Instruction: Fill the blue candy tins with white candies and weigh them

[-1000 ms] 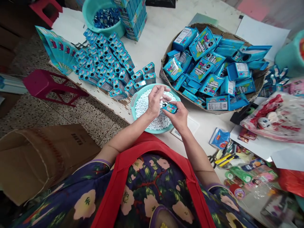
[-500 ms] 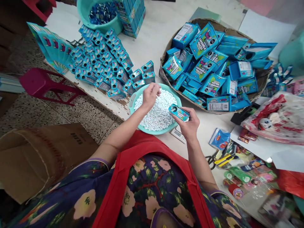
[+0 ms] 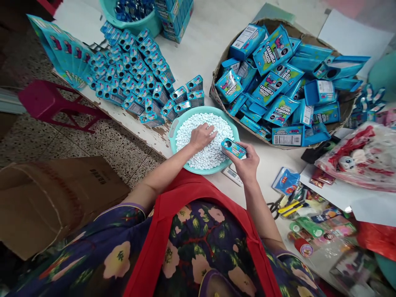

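A teal bowl (image 3: 174, 128) full of small white candies (image 3: 213, 152) stands at the table's near edge. My left hand (image 3: 202, 136) rests palm down in the candies, fingers curled into them. Over the bowl's right rim my right hand (image 3: 246, 163) holds a small blue tin (image 3: 233, 148) with a round hole at its left end. Behind the bowl lie several rows of similar small tins (image 3: 140, 80).
A round basket (image 3: 216, 97) of blue cardboard boxes sits at the right. A second teal bowl (image 3: 133, 24) with dark blue pieces stands at the far left. Scissors, tape rolls and packets (image 3: 305, 214) clutter the right. A cardboard box (image 3: 46, 198) and pink stool (image 3: 46, 101) stand on the floor.
My left hand left the tin, rose over the far side of the bowl, then dropped into the candies. My right hand drew the tin to the bowl's right rim.
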Demonstrator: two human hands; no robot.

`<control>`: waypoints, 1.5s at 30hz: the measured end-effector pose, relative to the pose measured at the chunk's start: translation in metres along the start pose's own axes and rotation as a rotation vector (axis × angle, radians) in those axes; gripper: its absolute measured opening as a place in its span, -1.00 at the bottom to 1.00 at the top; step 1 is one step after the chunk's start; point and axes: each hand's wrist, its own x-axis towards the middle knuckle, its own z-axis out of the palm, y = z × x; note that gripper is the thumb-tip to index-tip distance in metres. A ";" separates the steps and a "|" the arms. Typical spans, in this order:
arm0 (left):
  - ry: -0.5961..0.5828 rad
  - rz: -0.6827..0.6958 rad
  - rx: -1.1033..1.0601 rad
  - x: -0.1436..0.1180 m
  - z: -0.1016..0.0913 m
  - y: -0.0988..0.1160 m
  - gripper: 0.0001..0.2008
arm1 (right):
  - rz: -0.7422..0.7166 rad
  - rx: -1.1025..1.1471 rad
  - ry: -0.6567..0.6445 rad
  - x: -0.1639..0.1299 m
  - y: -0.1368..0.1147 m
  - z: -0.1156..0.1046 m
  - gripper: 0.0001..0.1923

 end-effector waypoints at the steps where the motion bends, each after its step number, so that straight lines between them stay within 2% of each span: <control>1: 0.068 -0.032 -0.109 0.001 0.000 -0.002 -0.79 | -0.004 -0.003 -0.001 0.000 -0.002 0.000 -0.59; 4: 0.223 -0.203 -0.518 0.002 -0.008 0.003 -0.72 | -0.042 -0.042 -0.005 0.000 -0.009 0.001 -0.60; 6: 0.224 -0.357 -0.832 0.001 -0.019 0.018 -0.65 | -0.085 -0.081 -0.014 0.001 -0.015 0.004 -0.63; 8: 0.180 -0.445 -1.113 -0.003 -0.033 0.039 -0.61 | -0.129 -0.121 -0.037 0.002 -0.021 0.009 -0.66; 10: 0.160 -0.438 -1.293 -0.007 -0.046 0.060 -0.61 | -0.167 -0.152 -0.077 0.004 -0.027 0.016 -0.68; 12: 0.176 -0.380 -1.360 -0.012 -0.054 0.075 -0.63 | -0.190 -0.167 -0.127 0.006 -0.033 0.023 -0.69; 16: 0.234 -0.280 -1.350 -0.016 -0.054 0.082 -0.68 | -0.202 -0.191 -0.184 0.010 -0.040 0.034 -0.70; 21: 0.281 -0.276 -1.260 -0.010 -0.048 0.074 -0.66 | -0.214 -0.208 -0.136 0.014 -0.042 0.036 -0.69; 26: 0.343 -0.248 -1.159 -0.003 -0.050 0.080 -0.64 | -0.265 -0.135 -0.143 0.014 -0.047 0.033 -0.71; 31: 0.322 -0.242 -1.079 -0.003 -0.059 0.091 -0.62 | -0.286 -0.027 -0.070 0.012 -0.051 0.034 -0.69; 36: 0.306 -0.194 -1.085 -0.007 -0.064 0.097 -0.58 | -0.274 0.029 -0.053 0.011 -0.052 0.038 -0.69; 45: 0.411 -0.155 -1.055 -0.006 -0.061 0.093 -0.66 | -0.245 0.045 -0.055 0.011 -0.058 0.039 -0.71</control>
